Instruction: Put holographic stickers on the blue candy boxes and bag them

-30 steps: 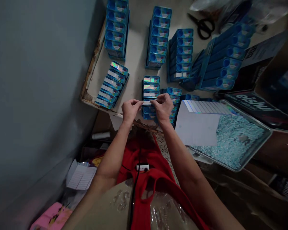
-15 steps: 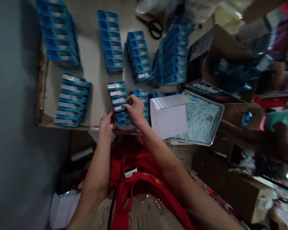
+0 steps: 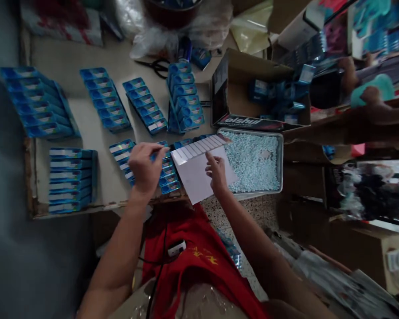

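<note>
My left hand hovers over a short row of small blue boxes with white strips on their ends. Its thumb and finger are pinched toward the right; whatever they may hold is too small to make out. Fingers apart, my right hand is at a white sheet with a row of white label strips along its top. I cannot tell whether it touches the sheet. More blue boxes lie between my left hand and the sheet, which overlaps a metal tray of pale blue pellets.
Rows of blue boxes stand across the table. Black scissors lie behind them. An open carton holding blue packs stands behind the tray. At the far right, another person's hand is near a turquoise item.
My right hand has moved from the blue boxes to the label sheet. My left hand has risen from the table edge to above the boxes. The view has shifted right.
</note>
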{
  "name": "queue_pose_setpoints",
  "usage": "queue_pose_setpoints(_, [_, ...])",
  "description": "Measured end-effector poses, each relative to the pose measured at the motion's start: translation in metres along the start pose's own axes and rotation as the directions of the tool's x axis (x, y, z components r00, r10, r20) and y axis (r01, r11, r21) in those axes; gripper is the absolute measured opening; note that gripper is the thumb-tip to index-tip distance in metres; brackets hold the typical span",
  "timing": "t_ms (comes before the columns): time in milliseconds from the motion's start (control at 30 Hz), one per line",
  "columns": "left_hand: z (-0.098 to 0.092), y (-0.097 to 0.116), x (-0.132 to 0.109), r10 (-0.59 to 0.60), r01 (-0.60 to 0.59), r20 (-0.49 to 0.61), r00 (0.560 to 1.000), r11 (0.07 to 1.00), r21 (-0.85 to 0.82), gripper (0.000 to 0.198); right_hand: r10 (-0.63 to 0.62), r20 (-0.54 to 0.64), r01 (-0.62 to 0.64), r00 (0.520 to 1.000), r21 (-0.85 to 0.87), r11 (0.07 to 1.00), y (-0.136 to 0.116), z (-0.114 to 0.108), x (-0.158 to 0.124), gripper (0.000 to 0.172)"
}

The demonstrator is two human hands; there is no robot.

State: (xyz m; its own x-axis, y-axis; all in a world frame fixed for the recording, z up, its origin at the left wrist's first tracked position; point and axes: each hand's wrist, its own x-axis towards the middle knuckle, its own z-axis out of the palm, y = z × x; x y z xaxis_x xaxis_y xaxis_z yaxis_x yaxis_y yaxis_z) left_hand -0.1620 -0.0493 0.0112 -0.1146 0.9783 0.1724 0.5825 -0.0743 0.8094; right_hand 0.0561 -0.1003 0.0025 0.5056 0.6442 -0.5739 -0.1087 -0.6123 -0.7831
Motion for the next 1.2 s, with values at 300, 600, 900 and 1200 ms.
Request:
queue_pose_setpoints(300, [0.164,0.087,0.051,-0.110,-0.100,0.638,0.762,0.954,0.284,0.033,0.098,0.132,-0.114,0.986,0.119,0.986,0.004,-0.022,0.073,0.037])
queue_pose_setpoints(600, [0.182,0.071,0.035,-0.220,0.252,0.526,0.822,0.968,0.011,0.007,-0.106,0.045,0.115,0.993,-0.328,0.938,0.003,-0.100,0.065,0.025])
queue_pose_setpoints(900, [0.188,0.071,0.024,-0.222,0.230,0.632,0.743,0.971,0.071,0.014,-0.573,0.555,0.732,0.603,-0.670,0.121,-0.037,-0.108,0.110,0.038])
queue_pose_setpoints(1200, [0.183,0.062,0.024,-0.276,0.396,0.708,0.651,0.918,-0.006,0.007,-0.475,0.703,0.814,0.528,-0.579,0.049,-0.011,-0.111,0.112,0.041])
